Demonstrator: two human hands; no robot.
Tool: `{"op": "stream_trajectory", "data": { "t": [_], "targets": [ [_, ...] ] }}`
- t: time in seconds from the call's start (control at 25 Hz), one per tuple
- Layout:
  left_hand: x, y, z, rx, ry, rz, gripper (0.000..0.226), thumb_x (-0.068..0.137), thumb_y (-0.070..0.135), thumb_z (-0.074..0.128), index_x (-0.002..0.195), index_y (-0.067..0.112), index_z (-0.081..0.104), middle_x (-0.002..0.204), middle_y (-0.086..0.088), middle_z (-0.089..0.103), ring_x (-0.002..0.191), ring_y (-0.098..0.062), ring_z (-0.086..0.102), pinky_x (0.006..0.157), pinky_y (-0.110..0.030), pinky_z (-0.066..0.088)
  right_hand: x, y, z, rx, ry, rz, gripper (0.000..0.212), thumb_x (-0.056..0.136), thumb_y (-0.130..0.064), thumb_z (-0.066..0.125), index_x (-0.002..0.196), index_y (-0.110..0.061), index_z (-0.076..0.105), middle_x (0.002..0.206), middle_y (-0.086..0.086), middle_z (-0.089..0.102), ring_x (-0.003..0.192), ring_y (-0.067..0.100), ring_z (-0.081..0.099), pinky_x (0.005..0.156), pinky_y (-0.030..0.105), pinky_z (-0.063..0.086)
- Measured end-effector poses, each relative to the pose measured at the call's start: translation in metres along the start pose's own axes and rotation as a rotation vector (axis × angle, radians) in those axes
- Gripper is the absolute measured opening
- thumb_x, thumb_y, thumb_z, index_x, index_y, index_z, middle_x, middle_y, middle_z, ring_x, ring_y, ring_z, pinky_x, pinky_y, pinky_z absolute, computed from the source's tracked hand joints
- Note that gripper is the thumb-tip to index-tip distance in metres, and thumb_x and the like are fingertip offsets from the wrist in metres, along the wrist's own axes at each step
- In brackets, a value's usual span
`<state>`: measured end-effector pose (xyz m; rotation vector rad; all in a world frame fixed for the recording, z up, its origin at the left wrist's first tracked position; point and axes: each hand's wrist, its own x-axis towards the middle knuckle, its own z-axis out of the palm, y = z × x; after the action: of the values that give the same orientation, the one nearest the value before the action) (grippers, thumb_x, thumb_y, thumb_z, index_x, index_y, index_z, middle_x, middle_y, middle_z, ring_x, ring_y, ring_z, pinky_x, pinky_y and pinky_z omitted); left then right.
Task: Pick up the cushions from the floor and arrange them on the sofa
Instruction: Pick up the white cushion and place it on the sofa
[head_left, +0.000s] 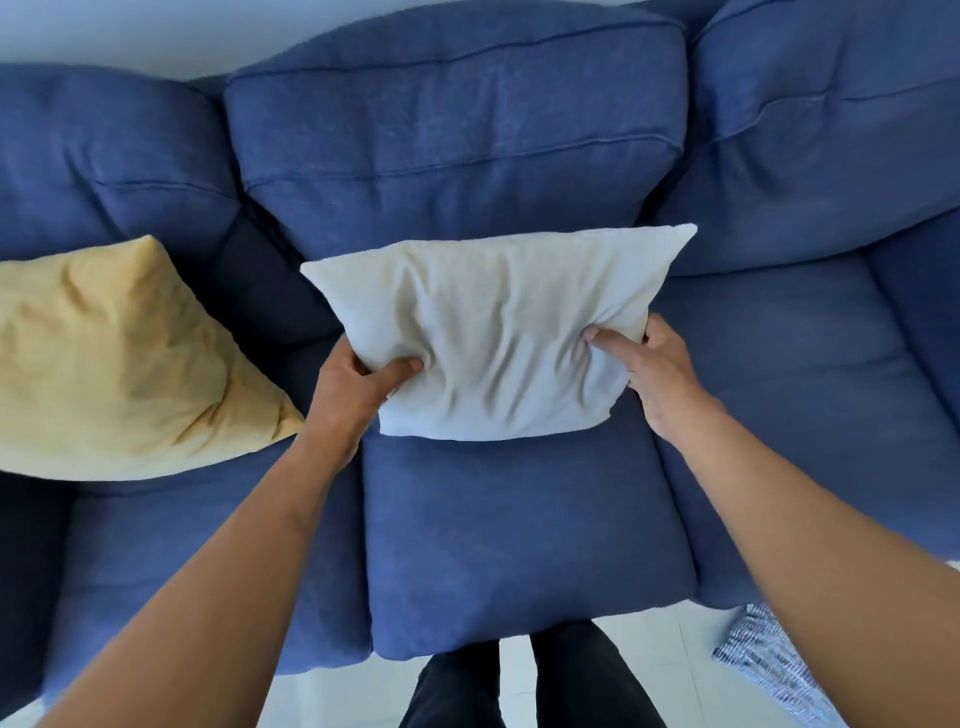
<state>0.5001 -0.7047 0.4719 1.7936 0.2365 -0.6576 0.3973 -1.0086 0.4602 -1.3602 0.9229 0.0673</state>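
Observation:
A white cushion (493, 332) stands on the middle seat of the blue sofa (519, 519), leaning towards the backrest. My left hand (358, 384) grips its lower left edge, thumb pressed into the fabric. My right hand (649, 369) grips its lower right edge in the same way. A yellow cushion (114, 364) rests on the left seat, tilted against the backrest, apart from both hands.
The sofa's right seat (810, 389) holds nothing. A patterned blue and white fabric item (769, 660) lies on the pale floor at the lower right. My dark-trousered legs (519, 686) stand against the sofa's front edge.

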Motion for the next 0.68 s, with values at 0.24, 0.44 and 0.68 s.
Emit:
{"op": "stream_trajectory", "data": {
  "t": [0.24, 0.44, 0.68],
  "targets": [
    [0.081, -0.014, 0.012, 0.067, 0.118, 0.001, 0.065, 0.078, 0.023, 0.090, 0.137, 0.024, 0.061, 0.127, 0.005, 0.075, 0.114, -0.014, 0.072, 0.092, -0.034, 0.060, 0.085, -0.011, 0.016, -0.057, -0.001, -0.019, 0.050, 0.081, -0.020, 0.086, 0.126, -0.020, 0.064, 0.119, -0.003, 0.077, 0.109, 0.014, 0.073, 0.087, 0.029, 0.058],
    [0.116, -0.032, 0.018, 0.230, 0.118, -0.164, 0.074, 0.075, 0.019, 0.091, 0.140, 0.020, 0.057, 0.128, 0.001, 0.072, 0.120, -0.020, 0.068, 0.104, -0.039, 0.056, 0.124, -0.003, 0.030, -0.221, -0.011, 0.078, 0.053, 0.079, -0.017, 0.080, 0.128, -0.018, 0.061, 0.119, -0.001, 0.073, 0.103, 0.017, 0.070, 0.071, 0.029, 0.052],
    [0.123, 0.002, 0.019, 0.017, 0.206, -0.123, 0.060, 0.079, 0.010, 0.085, 0.134, 0.017, 0.061, 0.120, 0.000, 0.073, 0.111, -0.021, 0.071, 0.088, -0.036, 0.062, 0.126, -0.020, 0.032, -0.130, 0.055, 0.023, 0.052, 0.072, -0.006, 0.077, 0.122, -0.016, 0.065, 0.112, 0.003, 0.076, 0.101, 0.021, 0.075, 0.085, 0.043, 0.063]
  ]
}}
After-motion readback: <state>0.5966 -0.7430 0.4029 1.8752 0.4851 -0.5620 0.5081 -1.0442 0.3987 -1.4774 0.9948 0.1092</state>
